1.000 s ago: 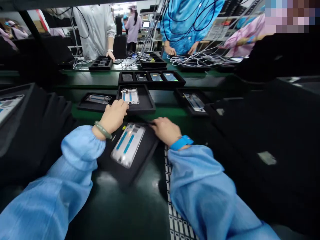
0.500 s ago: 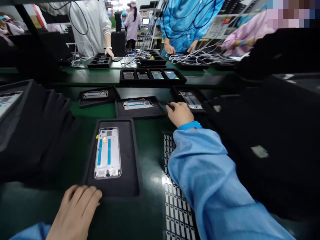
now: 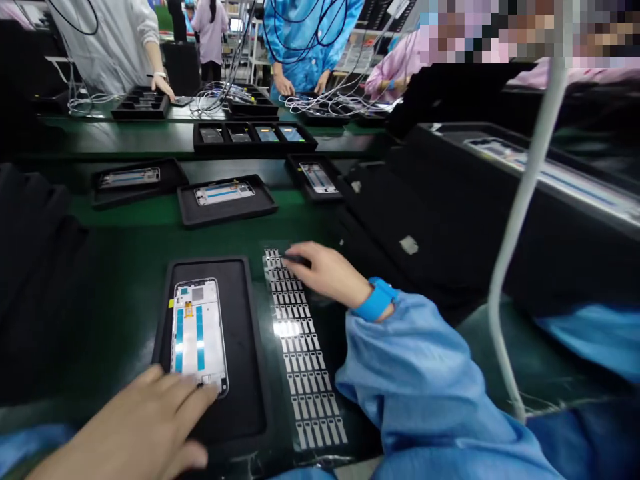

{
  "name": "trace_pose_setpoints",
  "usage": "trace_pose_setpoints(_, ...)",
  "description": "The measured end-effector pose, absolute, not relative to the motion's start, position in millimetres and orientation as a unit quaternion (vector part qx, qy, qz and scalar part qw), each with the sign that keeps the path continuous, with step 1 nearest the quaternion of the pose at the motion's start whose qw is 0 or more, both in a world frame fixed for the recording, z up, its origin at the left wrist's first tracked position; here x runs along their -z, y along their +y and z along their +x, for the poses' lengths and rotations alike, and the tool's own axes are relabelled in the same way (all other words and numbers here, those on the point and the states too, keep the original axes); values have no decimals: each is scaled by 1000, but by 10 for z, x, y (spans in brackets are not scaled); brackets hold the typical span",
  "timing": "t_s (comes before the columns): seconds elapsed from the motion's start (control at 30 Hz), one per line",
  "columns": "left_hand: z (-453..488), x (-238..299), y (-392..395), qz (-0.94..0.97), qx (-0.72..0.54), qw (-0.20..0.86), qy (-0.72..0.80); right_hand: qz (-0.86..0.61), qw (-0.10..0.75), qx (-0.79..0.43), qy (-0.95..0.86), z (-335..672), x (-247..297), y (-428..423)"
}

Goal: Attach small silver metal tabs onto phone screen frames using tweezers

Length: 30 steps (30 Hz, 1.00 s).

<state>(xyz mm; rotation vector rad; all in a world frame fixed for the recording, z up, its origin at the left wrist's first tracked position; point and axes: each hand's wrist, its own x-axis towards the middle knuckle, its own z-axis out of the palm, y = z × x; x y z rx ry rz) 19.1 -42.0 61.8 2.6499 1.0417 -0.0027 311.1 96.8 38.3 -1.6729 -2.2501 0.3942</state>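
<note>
A black tray [image 3: 247, 347] lies in front of me on the green belt, with a white phone frame [image 3: 197, 337] with blue strips in it. My left hand [image 3: 135, 433] lies flat at the tray's near-left corner, fingers stretched out, fingertips touching the frame's lower end. To the right of the tray lies a sheet of small silvery labels [image 3: 303, 353]. My right hand [image 3: 325, 272] rests over the top of that sheet, fingers pinched on a thin dark tool [image 3: 295, 259] whose tip is at the labels.
Further trays with phone frames [image 3: 225, 197] [image 3: 133, 179] [image 3: 317, 177] lie ahead on the belt. A long tray of phones [image 3: 253, 137] is behind them. Several people stand at the far bench among cables. Dark stacked trays [image 3: 450, 220] rise on the right, and a white hose [image 3: 515, 227] hangs there.
My right hand has drawn back from the far right tray to the top of the label sheet. My left hand has slid onto the near tray and touches the phone frame. The camera has turned right.
</note>
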Motion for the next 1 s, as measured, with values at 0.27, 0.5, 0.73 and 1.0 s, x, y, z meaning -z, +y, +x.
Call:
trace_pose_setpoints(0.27, 1168, -332, 1134, 891, -46, 131, 432, -564, 503, -480, -446, 3108, -47, 1372)
trace_pose_setpoints(0.5, 1371, -68, 1320, 872, -52, 113, 474, -577, 500, -479, -433, 3035, 169, 1359)
trace_pose_setpoints(0.73, 1367, -74, 1257, 864, -65, 104, 488, -594, 489, -467, -436, 2982, 187, 1407)
trace_pose_setpoints(1.0, 1380, -52, 1248, 862, -75, 98, 492, -595, 489, -475, -426, 2973, 217, 1436)
